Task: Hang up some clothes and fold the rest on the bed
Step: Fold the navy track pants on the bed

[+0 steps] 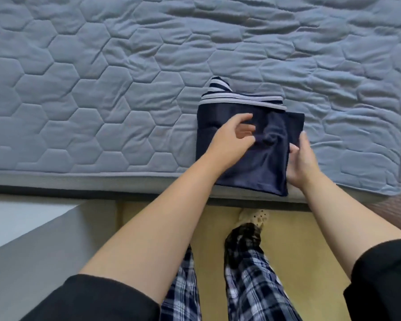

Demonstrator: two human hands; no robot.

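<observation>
A dark navy garment [259, 163] with a grey-and-navy striped collar band at its far end lies folded into a rough rectangle on the grey-blue quilted bed [102, 89], close to the near edge and hanging slightly over it. My left hand [232, 137] sits on top of the garment and pinches a bunch of its cloth near the middle. At the garment's right edge, my right hand [301, 161] grips the cloth, with its fingers over the fold and the thumb toward the front.
The bed's front edge [79, 179] runs across the frame; its right corner lies at the far right. A grey-white furniture top [26, 239] stands at lower left. Below are a tan floor [299, 239], my plaid trouser legs and a spotted slipper [255, 217].
</observation>
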